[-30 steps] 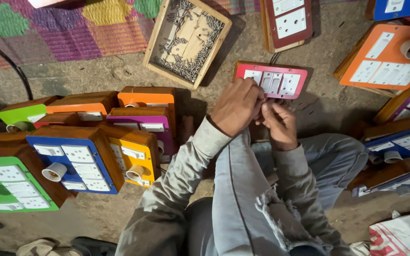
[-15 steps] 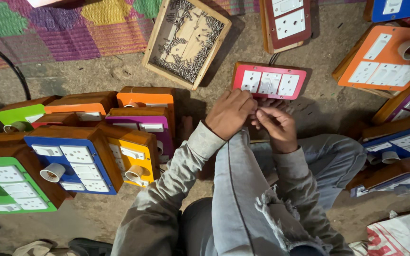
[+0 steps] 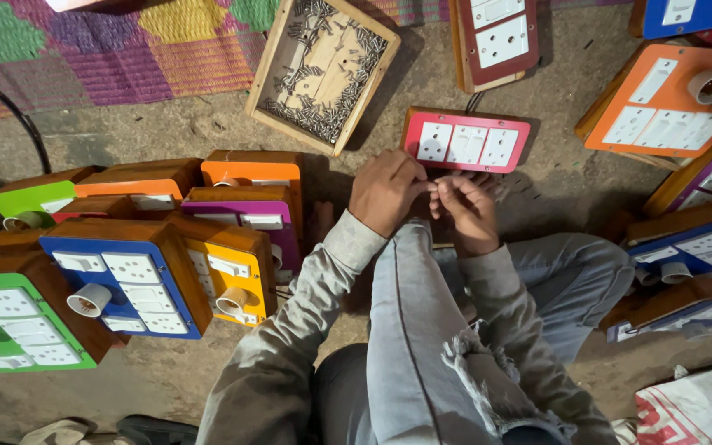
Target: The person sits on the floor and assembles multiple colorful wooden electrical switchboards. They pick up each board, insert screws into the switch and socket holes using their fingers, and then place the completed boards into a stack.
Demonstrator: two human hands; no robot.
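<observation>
My left hand and my right hand meet above my raised knee, fingertips pinched together on something too small to make out. Just beyond them a red switch board with three white sockets lies flat on the dirt floor. A wooden tray of small metal screws sits farther out, tilted. Both sleeves are grey and my jeans are light blue.
Stacked wooden switch boxes stand at left: blue, green, yellow, purple, orange. More boards lie at right: orange, blue. A dark red board and a woven mat lie at the top.
Both hands have shifted slightly toward me and the fingertips have come closer together; the boards and the tray have not moved.
</observation>
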